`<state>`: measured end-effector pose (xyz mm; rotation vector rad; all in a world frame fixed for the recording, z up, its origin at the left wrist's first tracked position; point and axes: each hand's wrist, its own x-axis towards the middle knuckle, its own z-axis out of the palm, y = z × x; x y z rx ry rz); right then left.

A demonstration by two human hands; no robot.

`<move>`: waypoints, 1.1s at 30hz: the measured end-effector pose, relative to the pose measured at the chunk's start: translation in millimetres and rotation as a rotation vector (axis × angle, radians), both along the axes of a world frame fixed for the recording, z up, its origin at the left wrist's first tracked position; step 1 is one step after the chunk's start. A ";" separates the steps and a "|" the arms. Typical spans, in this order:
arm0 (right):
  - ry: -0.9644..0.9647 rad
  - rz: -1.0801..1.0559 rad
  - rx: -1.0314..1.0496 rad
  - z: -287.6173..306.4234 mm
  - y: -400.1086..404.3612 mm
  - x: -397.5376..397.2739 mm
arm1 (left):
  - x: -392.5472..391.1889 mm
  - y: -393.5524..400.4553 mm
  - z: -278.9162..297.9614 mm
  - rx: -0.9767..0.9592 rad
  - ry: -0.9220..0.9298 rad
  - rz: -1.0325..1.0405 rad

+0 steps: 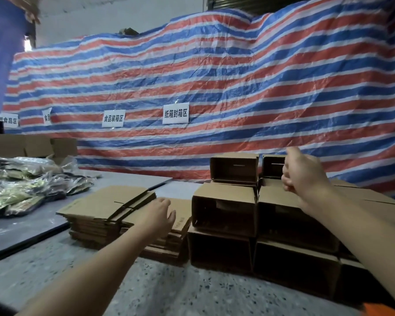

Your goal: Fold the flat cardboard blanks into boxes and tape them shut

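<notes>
Two hands reached over cardboard on a speckled surface (169, 290).

The left hand (160, 215) lay over the stack of flat cardboard blanks (105, 208), fingers relaxed and spread, gripping nothing; whether it touched the top blank could not be told. The right hand (303, 174) was raised in front of the folded boxes (226, 215), its fingers curled in on themselves with nothing seen in them. The boxes stood stacked in tiers toward the right side of the surface, open ends facing the camera, just beside the stack of blanks. Shiny plastic packets (25, 190) lay heaped at the left edge. A red, white and blue striped tarp (237, 87) hung behind, with white paper signs (175, 113) fixed to it.
</notes>
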<state>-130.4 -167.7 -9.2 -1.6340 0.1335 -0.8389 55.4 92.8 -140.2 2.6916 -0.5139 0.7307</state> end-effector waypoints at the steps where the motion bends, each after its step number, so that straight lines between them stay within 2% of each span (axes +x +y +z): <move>1: 0.008 0.010 -0.003 -2.3 1.3 1.4 | 8.7 3.0 -4.1 0.043 0.032 0.013; 5: 0.050 0.013 -0.036 -10.2 1.0 6.9 | 34.4 7.2 -18.5 0.238 0.164 0.037; 11: 0.103 0.004 -0.071 -15.6 -0.4 8.2 | 44.0 -0.1 -41.1 0.317 0.350 0.023; 24: 0.184 0.057 0.002 -32.1 9.5 1.7 | 14.9 5.4 -65.0 0.393 0.016 0.113; 29: 0.204 0.063 -0.007 -34.8 10.5 -5.5 | 11.2 8.0 -68.9 0.434 -0.016 0.143; 31: 0.208 0.060 -0.002 -36.0 8.9 -7.0 | 10.2 9.9 -60.0 0.341 -0.049 0.151; 33: 0.200 0.054 0.002 -35.7 6.8 -7.2 | 7.3 11.0 -43.2 0.124 -0.103 0.132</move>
